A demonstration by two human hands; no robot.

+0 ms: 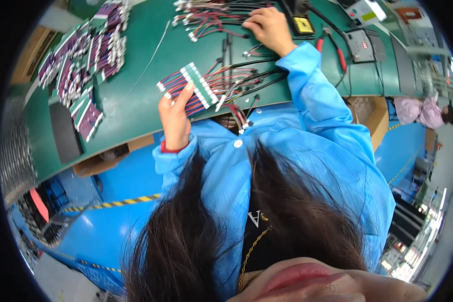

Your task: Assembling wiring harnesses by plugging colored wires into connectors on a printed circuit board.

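Note:
My left hand grips a panel of green circuit board strips between thumb and fingers. White connectors line the strips, and red and blue wires show beneath. Just right of the panel, thin red, black and yellow wire cables with small plugs spread over the mat. Farther off, my right hand bends its fingers down onto the edge of a pile of black and red connector cables. What sits under those fingertips is hidden.
Stacks of wired board panels lie at the left of the green mat. On the right are red-handled cutters, a grey control unit and a yellow sponge tray. A cardboard box stands below the table edge.

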